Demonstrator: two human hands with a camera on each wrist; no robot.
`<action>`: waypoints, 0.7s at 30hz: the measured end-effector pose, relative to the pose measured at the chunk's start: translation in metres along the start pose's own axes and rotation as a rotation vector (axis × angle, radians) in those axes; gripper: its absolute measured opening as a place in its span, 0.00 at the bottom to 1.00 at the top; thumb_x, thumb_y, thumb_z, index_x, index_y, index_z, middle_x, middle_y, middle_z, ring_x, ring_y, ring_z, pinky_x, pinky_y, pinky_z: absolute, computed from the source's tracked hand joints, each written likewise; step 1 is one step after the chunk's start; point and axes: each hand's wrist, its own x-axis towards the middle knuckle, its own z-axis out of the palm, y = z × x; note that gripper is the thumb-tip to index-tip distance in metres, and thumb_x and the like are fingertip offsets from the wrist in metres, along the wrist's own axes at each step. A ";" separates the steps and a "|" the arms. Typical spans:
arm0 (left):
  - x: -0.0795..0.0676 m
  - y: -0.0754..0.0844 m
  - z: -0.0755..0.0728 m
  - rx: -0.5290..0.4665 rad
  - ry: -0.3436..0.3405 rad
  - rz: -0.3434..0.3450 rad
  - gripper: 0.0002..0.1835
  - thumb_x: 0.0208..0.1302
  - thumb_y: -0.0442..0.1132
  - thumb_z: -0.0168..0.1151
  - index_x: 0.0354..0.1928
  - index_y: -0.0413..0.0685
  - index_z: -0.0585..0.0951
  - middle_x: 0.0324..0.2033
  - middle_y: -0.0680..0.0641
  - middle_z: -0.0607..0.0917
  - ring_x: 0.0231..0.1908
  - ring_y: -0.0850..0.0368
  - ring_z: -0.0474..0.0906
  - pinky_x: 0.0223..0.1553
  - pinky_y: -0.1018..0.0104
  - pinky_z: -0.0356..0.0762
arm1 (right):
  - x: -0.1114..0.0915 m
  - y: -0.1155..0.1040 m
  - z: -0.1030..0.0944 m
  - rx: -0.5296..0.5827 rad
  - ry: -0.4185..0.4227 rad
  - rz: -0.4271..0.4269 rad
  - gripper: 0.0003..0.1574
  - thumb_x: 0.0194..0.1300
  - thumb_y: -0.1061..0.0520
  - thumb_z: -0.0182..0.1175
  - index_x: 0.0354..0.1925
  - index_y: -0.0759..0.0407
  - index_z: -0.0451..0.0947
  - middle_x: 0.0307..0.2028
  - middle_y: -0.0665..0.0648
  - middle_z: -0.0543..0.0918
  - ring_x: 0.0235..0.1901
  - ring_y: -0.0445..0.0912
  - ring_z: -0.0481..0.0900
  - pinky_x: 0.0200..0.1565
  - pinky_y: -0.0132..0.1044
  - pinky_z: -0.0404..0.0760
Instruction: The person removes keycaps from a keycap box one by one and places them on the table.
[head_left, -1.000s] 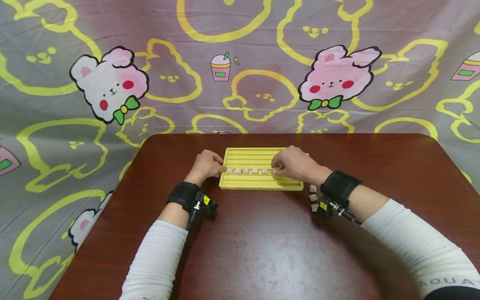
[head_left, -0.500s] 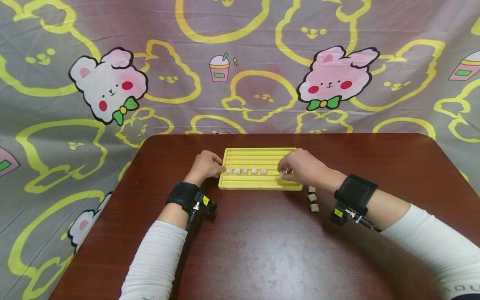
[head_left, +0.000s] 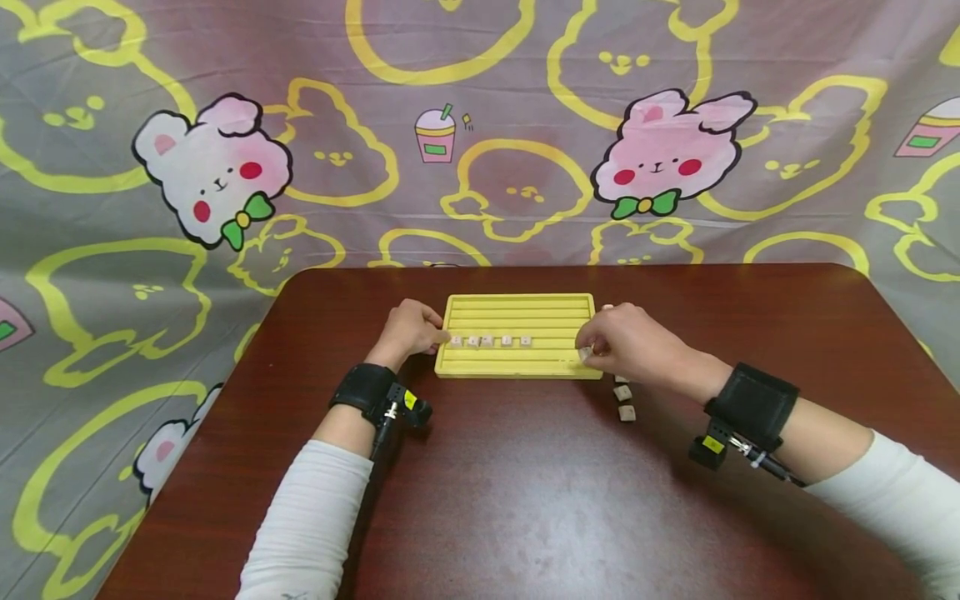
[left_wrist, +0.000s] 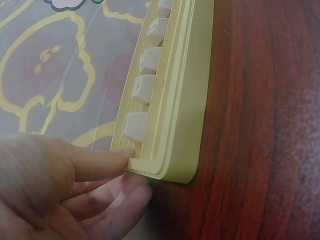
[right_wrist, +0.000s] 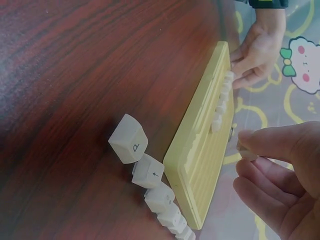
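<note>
A yellow ridged tray (head_left: 517, 313) lies on the table. White keycaps (head_left: 506, 341) sit in one groove across its left part, several in a row. My left hand (head_left: 408, 327) pinches the tray's left edge, thumb on the rim and fingers lower at its side in the left wrist view. Between the thumb and fingertips of my right hand (head_left: 633, 342) is a single keycap (right_wrist: 246, 152), held above the tray's right end. Its legend is hidden by the fingers.
Loose keycaps (right_wrist: 128, 139) stand in a line on the dark wooden table (head_left: 510, 483) along the tray's right side, one marked P and one with an arrow. A cartoon-print curtain (head_left: 517, 125) hangs behind the table's far edge.
My right hand has moved right along the tray with the keycap, leaving the spot to the right of the row bare. My left hand stays at the tray's left edge.
</note>
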 end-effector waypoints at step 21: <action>-0.001 0.000 -0.001 0.005 -0.014 0.019 0.19 0.61 0.36 0.69 0.53 0.35 0.81 0.47 0.36 0.84 0.28 0.59 0.83 0.30 0.72 0.84 | -0.038 -0.006 0.002 0.035 0.003 -0.004 0.09 0.54 0.61 0.74 0.35 0.53 0.87 0.29 0.44 0.83 0.27 0.37 0.74 0.28 0.27 0.75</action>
